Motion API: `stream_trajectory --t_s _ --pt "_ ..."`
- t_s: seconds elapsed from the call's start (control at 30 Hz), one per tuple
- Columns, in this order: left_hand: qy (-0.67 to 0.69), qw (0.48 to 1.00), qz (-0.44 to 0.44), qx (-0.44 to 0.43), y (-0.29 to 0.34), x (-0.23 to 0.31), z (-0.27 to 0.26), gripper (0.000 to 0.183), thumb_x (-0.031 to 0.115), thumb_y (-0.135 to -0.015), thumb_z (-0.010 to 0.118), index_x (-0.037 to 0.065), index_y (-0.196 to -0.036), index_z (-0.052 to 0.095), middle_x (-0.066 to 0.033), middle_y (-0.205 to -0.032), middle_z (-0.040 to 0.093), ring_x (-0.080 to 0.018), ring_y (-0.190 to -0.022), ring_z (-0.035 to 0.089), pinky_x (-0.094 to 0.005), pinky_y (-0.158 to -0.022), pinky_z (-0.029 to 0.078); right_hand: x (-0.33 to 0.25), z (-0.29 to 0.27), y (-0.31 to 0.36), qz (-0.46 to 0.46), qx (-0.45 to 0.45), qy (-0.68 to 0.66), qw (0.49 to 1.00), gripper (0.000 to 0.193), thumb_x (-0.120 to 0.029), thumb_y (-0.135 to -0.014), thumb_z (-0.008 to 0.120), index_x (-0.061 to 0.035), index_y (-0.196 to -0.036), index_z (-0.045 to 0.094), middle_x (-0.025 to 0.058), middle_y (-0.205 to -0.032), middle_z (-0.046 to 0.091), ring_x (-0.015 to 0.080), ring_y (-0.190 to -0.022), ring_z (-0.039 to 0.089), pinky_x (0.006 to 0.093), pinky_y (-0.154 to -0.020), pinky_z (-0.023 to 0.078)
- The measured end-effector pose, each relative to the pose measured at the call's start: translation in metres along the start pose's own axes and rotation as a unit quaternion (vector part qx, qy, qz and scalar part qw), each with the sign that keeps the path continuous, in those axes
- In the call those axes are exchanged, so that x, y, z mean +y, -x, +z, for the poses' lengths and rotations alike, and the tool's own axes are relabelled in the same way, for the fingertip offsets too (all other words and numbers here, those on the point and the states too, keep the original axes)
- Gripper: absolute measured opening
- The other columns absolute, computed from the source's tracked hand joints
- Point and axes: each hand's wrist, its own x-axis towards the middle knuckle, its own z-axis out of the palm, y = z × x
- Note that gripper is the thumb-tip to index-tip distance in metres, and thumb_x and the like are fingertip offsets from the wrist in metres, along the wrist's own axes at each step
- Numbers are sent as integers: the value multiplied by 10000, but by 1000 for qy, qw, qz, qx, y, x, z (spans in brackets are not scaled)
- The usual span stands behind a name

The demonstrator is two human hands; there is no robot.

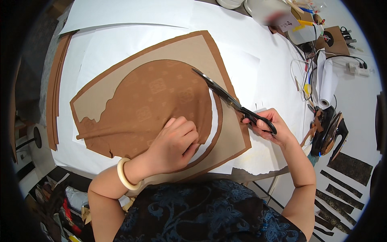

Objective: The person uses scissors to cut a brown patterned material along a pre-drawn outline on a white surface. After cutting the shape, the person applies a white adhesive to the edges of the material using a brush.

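White paper (250,80) covers the work table, and I begin from the edge closest to the wearer, where the dark garment with blue flowers (217,209) is. From here, the left hand (175,139), with a cream ring-shaped bangle (122,173) on its forearm, reaches inward. Its fingers are curled on the thin brown patterned fabric (155,97), near the cut edge; whether they pinch a fold underneath, I cannot tell. This fabric lies in the middle of the table, over the flat beige panel with brown borders (201,50).

As I judge, the cutting is partly done: along the right curve, a white gap separates the fabric from a narrow brown margin (219,117). Across the top curve I see no such gap, so this part seems left to cut.

The right hand (270,125) comes from the right side, elbow bent, fingers grasping the handles of the long black-handled scissors (231,101). The blades point toward the upper left, across the curved edge.

Farther, beyond the scissors, I see a white paper roll (327,82) and cluttered tools.
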Motion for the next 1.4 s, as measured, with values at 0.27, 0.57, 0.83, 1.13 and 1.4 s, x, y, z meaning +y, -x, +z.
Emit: stream_trajectory --t_s 0.27,0.57,0.83,1.13,1.4 --pt "-4 1000 0 -2 0 -1 1 145 -8 -824 731 41 -859 599 -96 -936 560 -306 -917 540 -413 -836 452 -1 -3 -6 10 -11 -25 1000 401 -333 -997 796 37 -1153 788 -61 -589 521 24 -439 357 231 -417 210" --pt "-6 1000 3 -2 1 -1 1 150 -8 -816 738 43 -867 607 -92 -953 569 -306 -925 541 -415 -842 453 -16 -13 -16 27 -26 2 999 459 -369 -957 832 53 -1133 786 -51 -574 530 21 -434 380 220 -415 224" --pt "2 1000 11 28 1 -4 5 216 -15 -772 785 71 -849 603 -80 -940 592 -308 -895 554 -406 -800 432 -32 -14 -34 11 -49 33 998 463 -372 -958 832 57 -1125 784 -52 -579 526 24 -444 378 219 -419 224" --pt "-9 1000 9 7 1 -4 4 159 0 -805 745 49 -870 608 -93 -957 569 -304 -931 543 -415 -844 448 -44 -16 -44 30 -55 47 997 432 -362 -951 841 33 -1122 801 -48 -604 544 31 -472 388 211 -429 244" --pt "-24 1000 17 2 2 -2 4 175 15 -810 746 52 -897 599 -95 -969 565 -306 -931 542 -415 -844 447 -60 -30 -57 35 -80 81 993 386 -316 -949 848 30 -1115 807 -29 -644 585 37 -486 389 213 -444 255"
